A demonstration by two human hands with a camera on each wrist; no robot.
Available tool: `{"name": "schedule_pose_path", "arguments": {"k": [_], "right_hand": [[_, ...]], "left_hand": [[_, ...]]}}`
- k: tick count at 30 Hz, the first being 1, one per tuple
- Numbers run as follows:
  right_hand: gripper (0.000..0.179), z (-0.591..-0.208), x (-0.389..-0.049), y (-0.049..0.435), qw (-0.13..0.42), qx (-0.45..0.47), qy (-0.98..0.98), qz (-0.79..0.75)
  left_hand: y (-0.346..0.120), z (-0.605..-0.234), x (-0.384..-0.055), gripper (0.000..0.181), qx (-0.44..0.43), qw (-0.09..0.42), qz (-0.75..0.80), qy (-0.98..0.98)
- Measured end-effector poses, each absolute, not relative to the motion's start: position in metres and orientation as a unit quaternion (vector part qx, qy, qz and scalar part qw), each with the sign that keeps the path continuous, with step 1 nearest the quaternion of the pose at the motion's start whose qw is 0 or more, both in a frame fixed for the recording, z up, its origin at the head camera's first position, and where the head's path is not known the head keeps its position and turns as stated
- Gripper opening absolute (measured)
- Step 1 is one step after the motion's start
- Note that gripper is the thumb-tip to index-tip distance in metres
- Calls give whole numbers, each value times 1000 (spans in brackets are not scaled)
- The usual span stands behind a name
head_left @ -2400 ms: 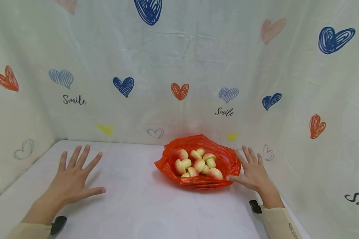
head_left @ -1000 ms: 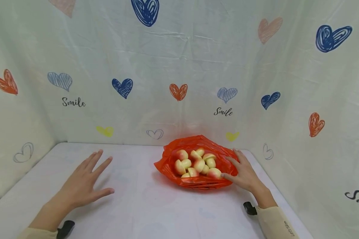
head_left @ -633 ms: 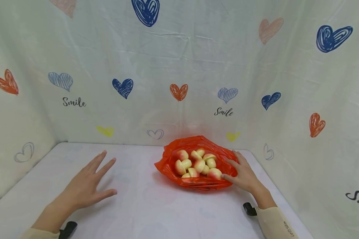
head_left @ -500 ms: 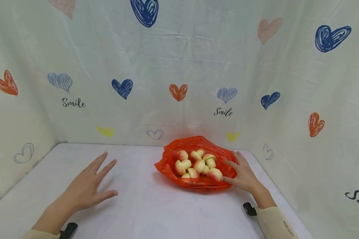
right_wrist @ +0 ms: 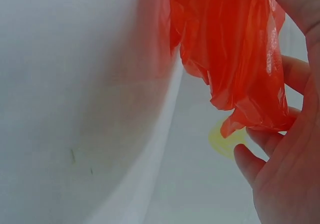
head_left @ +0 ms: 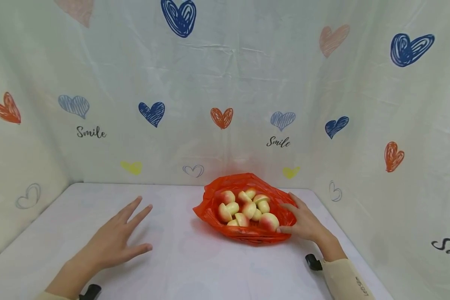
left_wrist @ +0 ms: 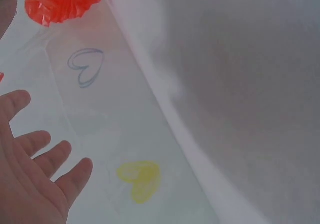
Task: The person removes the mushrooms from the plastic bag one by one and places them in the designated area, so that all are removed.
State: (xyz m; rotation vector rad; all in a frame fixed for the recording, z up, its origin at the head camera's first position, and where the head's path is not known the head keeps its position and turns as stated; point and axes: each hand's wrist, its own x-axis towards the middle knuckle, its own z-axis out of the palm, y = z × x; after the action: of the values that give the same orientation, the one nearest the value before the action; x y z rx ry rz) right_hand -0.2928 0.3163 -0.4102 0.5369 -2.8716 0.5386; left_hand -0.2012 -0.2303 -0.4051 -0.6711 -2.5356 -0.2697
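On the white table, a red plastic bag [head_left: 232, 233] lies with its mouth spread toward me. Inside are several cream-and-pink toy mushrooms [head_left: 249, 209]. My right hand [head_left: 305, 221] grips the bag's right side, thumb at the front rim beside the nearest mushroom. In the right wrist view, its fingers [right_wrist: 250, 160] curve around the crumpled red plastic bag [right_wrist: 235, 43], which hides part of them. My left hand [head_left: 110, 241] hovers over the table to the left of the bag, fingers spread, holding nothing. The left wrist view shows its loosely spread fingers [left_wrist: 52, 158].
A white table [head_left: 195, 275] lies under both hands. Pale curtains [head_left: 187, 75] printed with hearts and the word Smile hang behind it and along both sides. A black wrist device [head_left: 313, 262] sits by the right sleeve, another wrist device [head_left: 91, 291] by the left.
My right hand has moved left onto the bag's side, and the front rim near its thumb has dropped, showing more of one mushroom. The left hand has drifted right with its fingers less spread.
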Motion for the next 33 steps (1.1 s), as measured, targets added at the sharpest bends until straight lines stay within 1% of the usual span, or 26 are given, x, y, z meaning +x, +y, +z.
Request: {"name": "schedule_pose_path", "arguments": {"k": [4,7,14,18,23,29,33], "right_hand": [[88,-406,-298,317,84,174,-964,184],[84,-403,-302,318,80,178,-962,190],[74,-399,-315,323,38,176,-950,256],[73,-399,-320,324,14,171,-948,268],[76,-401,-319,327,-10,166,-951,260],[83,-403,-317,326,-11,171,-951,258],[86,-402,-316,325,-14,165,-951,261]], "left_hand": [[-225,-405,-204,93,-249,242,-102,-932],[-219,-403,-205,92,-254,235,-111,-932],[-199,-401,-211,93,-264,209,-134,-932],[-182,-399,-216,93,-273,186,-152,-932],[-157,-395,-223,90,-293,175,-181,-922],[-129,-394,-229,83,-322,162,-216,-907],[-115,-393,-233,78,-356,187,-226,-887]]}}
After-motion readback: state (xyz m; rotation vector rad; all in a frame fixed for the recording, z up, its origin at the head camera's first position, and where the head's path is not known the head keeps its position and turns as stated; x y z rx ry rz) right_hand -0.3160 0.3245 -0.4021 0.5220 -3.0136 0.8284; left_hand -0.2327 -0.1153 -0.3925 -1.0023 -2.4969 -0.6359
